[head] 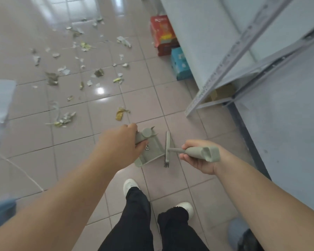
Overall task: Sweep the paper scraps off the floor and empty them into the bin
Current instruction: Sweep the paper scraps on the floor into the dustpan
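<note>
1. The person stands on the tiled floor (149, 98) with one tool in each hand, both held out in front of the white shoes (130, 185), well short of the litter; I judge sweeping has not yet begun.
2. The left hand (123, 144) is clenched round the top of the dustpan handle (143, 135). The dustpan (149, 151) hangs below it with its comb-toothed edge nearest the shoes, probably carried that way so its mouth can be set down flat.
3. The right hand (196, 156) grasps the broom handle (201, 151), fingers curled fully about it. The broom head (168, 147) sits just beside the dustpan, seen edge-on.
4. The paper scraps (80, 69) lie scattered beyond the dustpan, well apart from it; the nearest, a yellowish crumpled piece (121, 114), is just ahead of the left hand. They are too many and too blurred to count, several dozen at a guess.
5. Counted: one dustpan, one broom, two shoes, two boxes, a red box (163, 33) and a blue box (180, 64), against the grey shelving (225, 69) to the right of the dustpan.
6. No bin can be identified with certainty.
</note>
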`<state>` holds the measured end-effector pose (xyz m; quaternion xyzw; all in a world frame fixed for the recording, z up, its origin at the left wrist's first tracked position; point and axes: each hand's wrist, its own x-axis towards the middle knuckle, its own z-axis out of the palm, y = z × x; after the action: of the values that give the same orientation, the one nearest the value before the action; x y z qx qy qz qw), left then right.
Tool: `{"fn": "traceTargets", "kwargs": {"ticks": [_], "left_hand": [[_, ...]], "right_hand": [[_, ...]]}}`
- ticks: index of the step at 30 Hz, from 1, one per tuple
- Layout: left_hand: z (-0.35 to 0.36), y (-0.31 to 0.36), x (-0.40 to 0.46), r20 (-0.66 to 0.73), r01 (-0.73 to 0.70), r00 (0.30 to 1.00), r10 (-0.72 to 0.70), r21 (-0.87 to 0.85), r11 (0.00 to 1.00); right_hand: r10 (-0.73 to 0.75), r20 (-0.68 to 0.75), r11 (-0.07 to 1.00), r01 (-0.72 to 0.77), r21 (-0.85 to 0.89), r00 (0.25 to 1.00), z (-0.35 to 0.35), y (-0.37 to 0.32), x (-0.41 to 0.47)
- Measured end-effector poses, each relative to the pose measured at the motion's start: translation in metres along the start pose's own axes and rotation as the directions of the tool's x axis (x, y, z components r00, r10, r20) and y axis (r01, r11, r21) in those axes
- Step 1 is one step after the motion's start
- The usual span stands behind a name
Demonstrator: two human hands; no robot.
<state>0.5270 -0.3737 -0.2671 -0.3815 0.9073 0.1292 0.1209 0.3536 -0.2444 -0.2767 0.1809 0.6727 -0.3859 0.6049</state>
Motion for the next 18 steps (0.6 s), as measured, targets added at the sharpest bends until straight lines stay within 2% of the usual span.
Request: {"fn": "traceTargets", "kwargs": {"ticks": [7, 11, 18], "left_hand": [[-0.004, -0.110, -0.014, 0.038, 0.251, 0.968, -0.248, -0.152, 0.956], [0.003, -0.161, -0.027, 0.027, 0.401, 0.915, -0.403, -0.192, 0.896], [0.013, -0.213, -0.034, -0.048, 0.561, 0.807, -0.589, -0.251, 0.789]], "right_hand": [[-0.041, 0.036, 0.969, 0.049, -0.244, 0.998, 0.107, -0.026, 0.022], [-0.074, 0.043, 0.894, 0.085, -0.441, 0.996, 0.157, -0.042, 0.040], [-0.143, 0.094, 0.798, 0.171, -0.578, 0.985, 0.213, -0.071, 0.078]]}}
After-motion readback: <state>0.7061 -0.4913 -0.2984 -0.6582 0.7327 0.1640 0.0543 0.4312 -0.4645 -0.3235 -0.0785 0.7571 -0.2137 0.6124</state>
